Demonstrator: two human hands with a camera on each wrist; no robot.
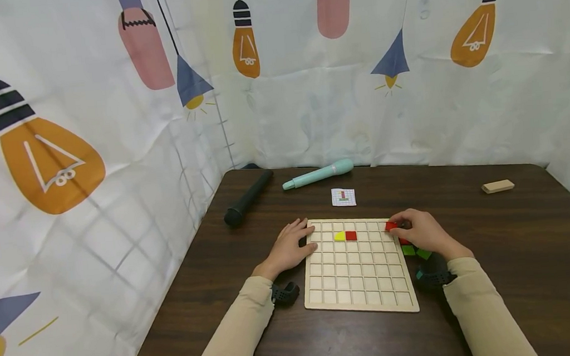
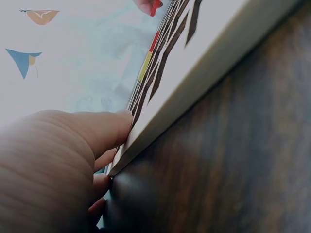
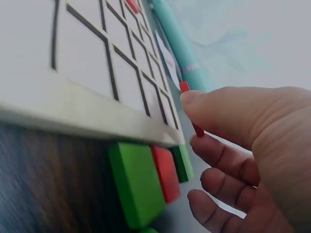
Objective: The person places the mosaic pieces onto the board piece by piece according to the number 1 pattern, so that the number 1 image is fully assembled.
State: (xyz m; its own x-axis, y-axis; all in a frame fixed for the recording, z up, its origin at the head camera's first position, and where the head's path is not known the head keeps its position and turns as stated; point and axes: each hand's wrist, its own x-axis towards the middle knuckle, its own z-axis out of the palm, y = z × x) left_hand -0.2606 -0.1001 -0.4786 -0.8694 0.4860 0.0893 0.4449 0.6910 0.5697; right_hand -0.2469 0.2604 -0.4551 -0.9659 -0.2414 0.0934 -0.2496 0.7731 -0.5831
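Observation:
A pale wooden grid board (image 1: 357,301) lies on the table. My left hand (image 1: 286,249) rests at its upper left edge, thumb on the rim and fingers stretched past the corner. Toward the board's top sit a yellow tile (image 1: 340,236) with a slanted side and a red square tile (image 1: 351,236), side by side. Over the upper right corner, my right hand (image 1: 422,231) pinches another red tile (image 3: 198,129) between thumb and index finger, the other fingers loosely bent. Beside the board's right edge, partly under that hand, are green blocks (image 3: 138,184) and a red block (image 3: 166,174).
Behind the board lies a small printed card (image 1: 343,197) with a coloured grid pattern. A black microphone (image 1: 248,197) and a turquoise microphone (image 1: 318,174) lie farther back. At the far right is a wooden block (image 1: 498,186). Patterned cloth (image 1: 300,115) hangs behind the table (image 1: 523,271).

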